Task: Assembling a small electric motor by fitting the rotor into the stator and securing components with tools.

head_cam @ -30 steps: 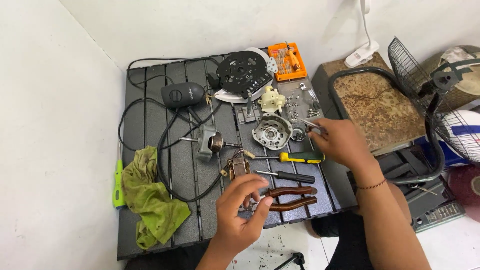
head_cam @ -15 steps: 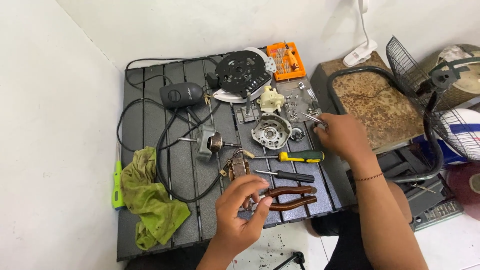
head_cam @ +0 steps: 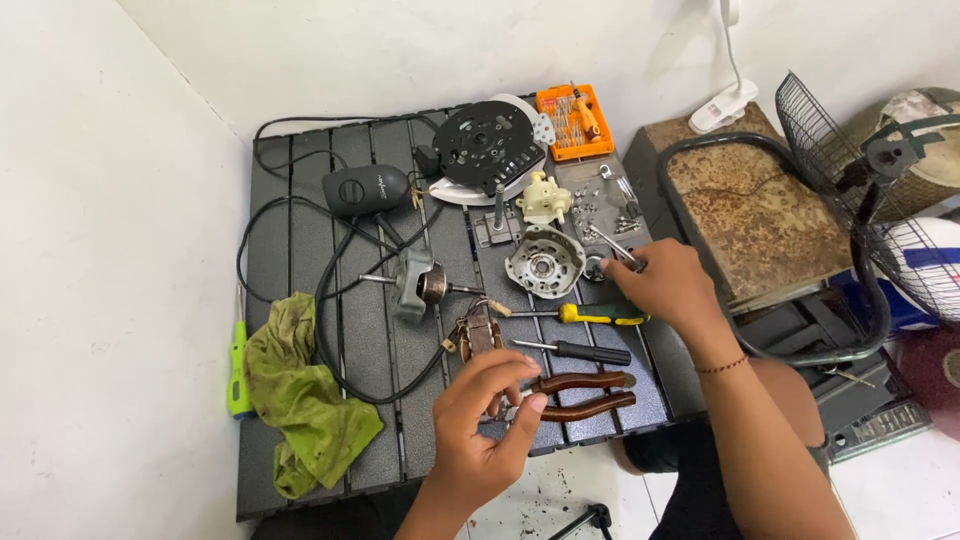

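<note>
Head view: left hand (head_cam: 490, 425) pinches a small metal part just at nine o'clock of the pliers (head_cam: 585, 392); right hand (head_cam: 665, 285) grips a thin tool by the motor housing (head_cam: 545, 262).

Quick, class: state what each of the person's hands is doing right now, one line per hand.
Left hand: fingers pinched shut on a small metal part, above the pliers.
Right hand: closed on a thin metal tool near the motor housing.
</note>
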